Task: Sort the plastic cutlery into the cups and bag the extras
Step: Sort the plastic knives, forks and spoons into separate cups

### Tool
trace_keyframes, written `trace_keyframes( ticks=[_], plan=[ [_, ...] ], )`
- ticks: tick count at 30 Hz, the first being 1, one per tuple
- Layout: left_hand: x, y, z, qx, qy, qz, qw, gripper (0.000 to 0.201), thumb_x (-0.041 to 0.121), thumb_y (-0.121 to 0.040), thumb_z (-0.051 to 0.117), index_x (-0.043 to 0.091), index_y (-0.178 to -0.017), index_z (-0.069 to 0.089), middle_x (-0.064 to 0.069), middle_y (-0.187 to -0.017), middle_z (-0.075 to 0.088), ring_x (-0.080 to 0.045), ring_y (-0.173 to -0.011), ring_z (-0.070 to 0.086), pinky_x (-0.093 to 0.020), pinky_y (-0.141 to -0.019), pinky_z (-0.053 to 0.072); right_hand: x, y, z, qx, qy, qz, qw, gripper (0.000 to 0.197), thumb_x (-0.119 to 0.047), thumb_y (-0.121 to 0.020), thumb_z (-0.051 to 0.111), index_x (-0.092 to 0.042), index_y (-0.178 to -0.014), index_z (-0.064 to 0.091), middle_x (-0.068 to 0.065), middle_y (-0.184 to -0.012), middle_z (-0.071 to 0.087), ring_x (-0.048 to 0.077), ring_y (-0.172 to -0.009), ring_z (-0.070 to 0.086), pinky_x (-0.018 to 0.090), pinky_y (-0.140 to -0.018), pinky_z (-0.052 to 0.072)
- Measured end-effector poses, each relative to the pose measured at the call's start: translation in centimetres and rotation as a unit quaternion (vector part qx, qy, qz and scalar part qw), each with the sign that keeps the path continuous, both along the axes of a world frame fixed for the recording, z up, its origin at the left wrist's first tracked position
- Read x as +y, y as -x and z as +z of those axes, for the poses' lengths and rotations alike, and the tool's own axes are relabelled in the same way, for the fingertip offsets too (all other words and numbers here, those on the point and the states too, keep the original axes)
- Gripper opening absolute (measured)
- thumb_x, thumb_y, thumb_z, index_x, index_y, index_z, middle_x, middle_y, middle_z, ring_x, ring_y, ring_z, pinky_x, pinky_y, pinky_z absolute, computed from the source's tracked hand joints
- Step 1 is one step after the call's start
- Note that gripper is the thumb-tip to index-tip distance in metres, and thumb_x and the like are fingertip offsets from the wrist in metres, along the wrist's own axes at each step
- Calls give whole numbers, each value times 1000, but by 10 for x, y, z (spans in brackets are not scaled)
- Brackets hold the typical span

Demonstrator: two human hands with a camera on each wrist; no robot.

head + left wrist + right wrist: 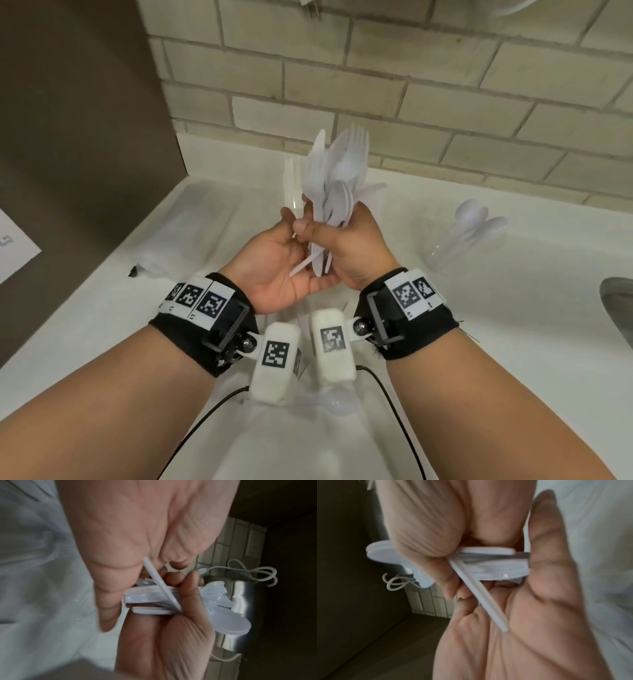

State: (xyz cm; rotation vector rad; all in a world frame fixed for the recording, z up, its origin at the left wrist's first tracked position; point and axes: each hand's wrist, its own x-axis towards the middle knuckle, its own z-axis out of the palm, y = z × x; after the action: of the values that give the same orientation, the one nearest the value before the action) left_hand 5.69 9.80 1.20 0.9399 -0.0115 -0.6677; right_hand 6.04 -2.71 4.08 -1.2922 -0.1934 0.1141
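A bundle of white plastic cutlery (339, 178) stands upright above the counter, with forks, spoons and knives mixed. My right hand (346, 246) grips it round the handles, thumb across the front; in the right wrist view its fingers (419, 534) curl over the bundle (496, 566). My left hand (274, 260) lies palm up beside it, fingers relaxed against the handle ends (130, 599). One handle (301, 267) sticks out slantwise over the left palm (539, 601). A clear cup of spoons (469, 233) stands at the right.
Another clear cup (293, 181) stands behind the bundle near the tiled wall. A clear plastic bag (198, 219) lies at the left on the white counter (513, 325). A loose spoon (337, 404) lies below my wrists. A metal sink (616, 301) is at the right edge.
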Motion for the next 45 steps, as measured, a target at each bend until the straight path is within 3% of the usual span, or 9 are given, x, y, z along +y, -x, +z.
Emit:
trace_keyframes(
  ticks=[8,15,18,20,24,27,33,40,45],
  plan=[
    [16,-3,13,-190,-65,-23,979,92,59,-71,70,-19,-113,44,-15,-76,61,-26,-74,63,-35,-73,53,2,9,-13,31,-149,171,973,32,-22,-72,78,-4,-75,52,-1,-44,43,8,-34,41,18,-38,35],
    [21,6,31,-274,-120,-148,943,69,43,-56,86,12,-114,65,-24,-123,57,-43,-117,55,-38,-77,56,10,30,-12,72,-47,286,954,30,10,-75,51,-16,-63,60,-7,-36,42,3,-30,44,16,-37,42],
    [20,12,37,-282,-141,-120,942,47,33,-62,84,17,-104,69,-24,-121,60,-50,-94,63,-36,-58,58,12,31,-10,34,6,246,969,27,6,-74,58,-16,-59,61,-4,-39,50,8,-35,54,20,-40,48],
    [17,13,39,-303,-173,-74,934,50,28,-72,75,5,-115,62,-8,-99,73,-24,-61,69,-31,-50,55,12,29,-9,22,28,215,976,13,3,-73,63,-9,-68,63,1,-43,54,14,-40,59,24,-44,52],
    [13,10,32,-303,-193,28,933,30,27,-83,62,9,-107,68,-14,-102,73,-54,-86,63,-67,-73,51,10,22,-10,17,65,181,981,10,2,-75,67,-6,-81,65,10,-53,56,21,-51,61,31,-55,55],
    [10,11,32,-242,-163,99,951,24,24,-92,55,4,-92,70,-16,-102,73,-40,-85,69,-42,-65,58,8,23,-7,12,116,188,975,10,-7,-81,69,-13,-73,67,8,-54,60,19,-52,62,28,-58,55],
    [10,-1,27,-122,-21,301,946,28,19,-94,56,13,-67,61,-4,-60,57,-21,-63,64,-42,-73,58,0,5,-15,-36,320,-11,947,36,-51,-75,73,-17,-87,65,-3,-85,70,10,-78,66,29,-74,54],
    [12,1,4,-169,-137,188,958,7,15,-92,60,15,-97,65,0,-67,53,-12,-62,52,-30,-63,49,4,-4,7,-115,246,-141,952,9,-20,-90,61,-28,-88,61,-8,-78,64,9,-62,58,36,-69,54],
    [13,5,3,-162,-72,98,979,13,15,-86,63,9,-97,62,1,-74,62,-14,-67,56,-33,-70,57,7,-11,19,-115,322,-96,935,15,-32,-90,61,-24,-102,65,1,-78,65,14,-64,61,35,-70,57]
  ],
)
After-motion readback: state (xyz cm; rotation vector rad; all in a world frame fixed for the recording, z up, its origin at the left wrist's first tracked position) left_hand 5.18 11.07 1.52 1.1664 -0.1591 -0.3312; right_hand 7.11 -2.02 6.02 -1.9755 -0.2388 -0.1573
